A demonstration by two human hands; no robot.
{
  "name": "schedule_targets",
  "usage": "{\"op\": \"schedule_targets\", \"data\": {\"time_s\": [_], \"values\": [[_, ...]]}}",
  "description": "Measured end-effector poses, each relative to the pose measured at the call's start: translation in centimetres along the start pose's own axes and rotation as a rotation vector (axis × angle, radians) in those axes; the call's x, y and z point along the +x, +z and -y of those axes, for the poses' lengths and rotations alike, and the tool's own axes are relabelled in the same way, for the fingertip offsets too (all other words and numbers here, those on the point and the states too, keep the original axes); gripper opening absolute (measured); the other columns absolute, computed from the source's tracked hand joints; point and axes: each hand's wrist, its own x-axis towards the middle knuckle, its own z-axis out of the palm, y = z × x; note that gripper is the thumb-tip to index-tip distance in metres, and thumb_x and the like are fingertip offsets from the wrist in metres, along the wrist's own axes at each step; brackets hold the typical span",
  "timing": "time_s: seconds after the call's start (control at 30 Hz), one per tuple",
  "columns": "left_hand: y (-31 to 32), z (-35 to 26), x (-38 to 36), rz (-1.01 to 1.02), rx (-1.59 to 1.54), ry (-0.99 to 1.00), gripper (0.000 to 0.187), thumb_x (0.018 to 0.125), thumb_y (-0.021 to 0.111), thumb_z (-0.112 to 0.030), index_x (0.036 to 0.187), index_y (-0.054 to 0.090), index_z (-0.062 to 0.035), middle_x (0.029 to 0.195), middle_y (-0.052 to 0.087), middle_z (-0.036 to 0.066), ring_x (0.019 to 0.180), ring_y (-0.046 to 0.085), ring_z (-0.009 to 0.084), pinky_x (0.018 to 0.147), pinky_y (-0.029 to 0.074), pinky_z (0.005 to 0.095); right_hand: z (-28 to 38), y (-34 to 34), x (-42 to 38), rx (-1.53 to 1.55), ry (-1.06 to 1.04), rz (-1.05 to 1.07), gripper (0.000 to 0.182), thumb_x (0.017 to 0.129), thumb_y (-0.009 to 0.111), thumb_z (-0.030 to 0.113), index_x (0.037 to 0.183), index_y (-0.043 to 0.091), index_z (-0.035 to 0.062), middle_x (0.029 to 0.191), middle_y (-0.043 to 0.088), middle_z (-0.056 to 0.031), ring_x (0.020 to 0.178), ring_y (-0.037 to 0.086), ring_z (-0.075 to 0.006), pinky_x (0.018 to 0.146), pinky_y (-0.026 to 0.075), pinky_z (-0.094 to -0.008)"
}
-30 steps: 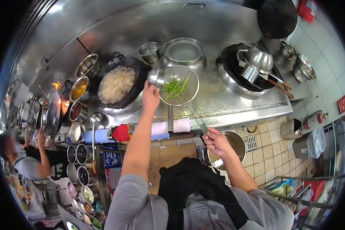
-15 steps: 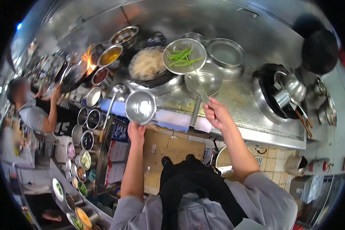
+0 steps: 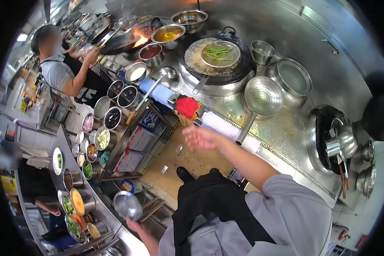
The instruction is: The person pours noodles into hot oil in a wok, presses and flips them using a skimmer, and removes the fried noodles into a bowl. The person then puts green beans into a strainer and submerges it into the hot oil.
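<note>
My left hand (image 3: 135, 225) grips the rim of a metal bowl (image 3: 128, 205) low by the left counter; the bowl is slightly blurred. My right hand (image 3: 198, 137) is held over the floor in front of the stove edge, holding nothing, its fingers apart and loosely bent. Beyond it, a fine-mesh strainer (image 3: 230, 61) with green beans (image 3: 216, 53) sits over the wok (image 3: 248, 64) of pale foaming liquid, its handle pointing toward me. A perforated skimmer (image 3: 263, 96) lies on the steel stove top to the right. Nearest my right hand is a red bundle (image 3: 187, 106) at the stove edge.
At left, a co-worker (image 3: 57, 70) handles a flaming wok (image 3: 126, 42). Several ingredient pots, including one of chopped white pieces (image 3: 103, 139), line the left counter. A ladle (image 3: 168, 72) lies by the sauce pots. Another wok station (image 3: 320, 141) holds metal pots at right.
My right hand has let go of the strainer, which now sits over the wok with the beans. My left hand has carried the bowl down and left. The view has turned left.
</note>
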Motion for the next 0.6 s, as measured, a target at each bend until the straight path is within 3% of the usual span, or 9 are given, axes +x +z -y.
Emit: {"op": "schedule_targets", "data": {"time_s": [0.1, 0.17, 0.27, 0.43, 0.6], "values": [[-9.5, 1.7, -0.1, -0.191, -0.199, -0.005, 0.028, 0.079, 0.044, -0.030, 0.090, 0.050, -0.0049, 0.066, 0.051, 0.004, 0.057, 0.051, 0.0138, 0.048, 0.042, 0.0259, -9.9, -3.3, 1.6, 0.073, 0.298, -0.105, 0.029, 0.086, 0.038, 0.035, 0.099, 0.048, 0.0107, 0.077, 0.057, -0.0029, 0.067, 0.057, -0.0148, 0.062, 0.048, -0.0314], [-12.9, 1.5, -2.4, -0.334, -0.214, -0.005, 0.029, 0.079, 0.044, -0.031, 0.090, 0.050, -0.0052, 0.065, 0.050, 0.004, 0.056, 0.049, 0.0132, 0.046, 0.041, 0.0255, -13.9, -4.0, 1.3, -0.079, 0.492, -0.263, 0.023, 0.085, 0.041, 0.030, 0.094, 0.048, 0.0101, 0.074, 0.056, -0.0023, 0.063, 0.055, -0.0137, 0.059, 0.047, -0.0290], [-15.6, 1.7, -4.7, -0.471, -0.256, -0.012, 0.030, 0.079, 0.044, -0.033, 0.090, 0.050, -0.0056, 0.064, 0.049, 0.003, 0.054, 0.048, 0.0124, 0.045, 0.039, 0.0249, -17.6, -6.4, 1.0, -0.241, 0.579, -0.322, 0.018, 0.084, 0.043, 0.025, 0.090, 0.048, 0.0094, 0.069, 0.054, -0.0022, 0.063, 0.054, -0.0128, 0.057, 0.046, -0.0270], [-15.7, 1.3, -5.9, -0.525, -0.295, -0.041, 0.032, 0.079, 0.044, -0.036, 0.090, 0.049, -0.0063, 0.061, 0.047, 0.002, 0.050, 0.045, 0.0110, 0.041, 0.037, 0.0239, -14.5, -7.4, 0.6, -0.295, 0.504, -0.382, 0.018, 0.083, 0.044, 0.022, 0.094, 0.046, 0.0087, 0.069, 0.051, -0.0024, 0.063, 0.052, -0.0118, 0.054, 0.045, -0.0259], [-12.5, 0.4, -4.6, -0.369, -0.297, -0.107, 0.034, 0.079, 0.044, -0.039, 0.090, 0.048, -0.0070, 0.059, 0.044, 0.001, 0.047, 0.042, 0.0097, 0.038, 0.034, 0.0229, -10.9, -8.7, 1.7, -0.231, 0.333, -0.418, 0.020, 0.084, 0.042, 0.021, 0.100, 0.044, 0.0087, 0.072, 0.049, -0.0022, 0.061, 0.049, -0.0114, 0.054, 0.045, -0.0261]]}}
